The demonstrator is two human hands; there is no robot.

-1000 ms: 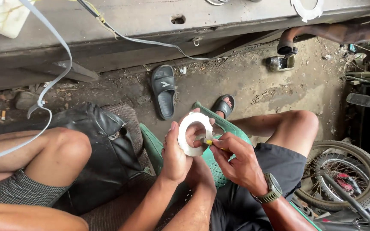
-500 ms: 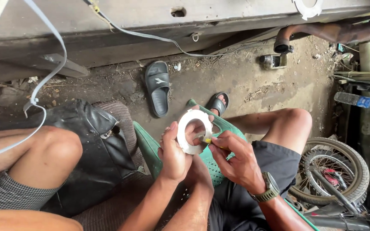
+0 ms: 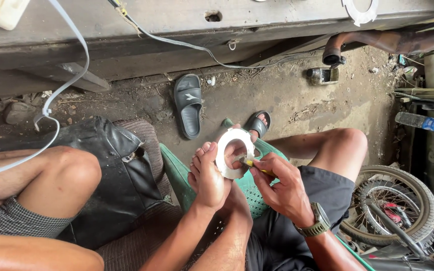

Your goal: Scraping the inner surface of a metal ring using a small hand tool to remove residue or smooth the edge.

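My left hand (image 3: pixel 209 178) holds a flat whitish metal ring (image 3: pixel 233 152) upright by its left edge, over my lap. My right hand (image 3: pixel 280 185), with a watch on the wrist, pinches a small yellow-handled tool (image 3: pixel 257 167) and presses its tip against the ring's lower inner edge. Both hands are above a green plastic stool (image 3: pixel 249 188) that I sit on. My bare knee (image 3: pixel 345 143) is to the right.
Another person's bare knee (image 3: pixel 71 170) and a black bag (image 3: pixel 114 180) are at the left. A black sandal (image 3: pixel 189 105) lies on the dirt floor. A small bicycle wheel (image 3: pixel 395 206) is at the right, a rusty pipe (image 3: pixel 377 42) and a plastic bottle (image 3: pixel 423 122) beyond.
The view has shifted slightly. My hands stay together on the ring, with the tool still at its inner edge.
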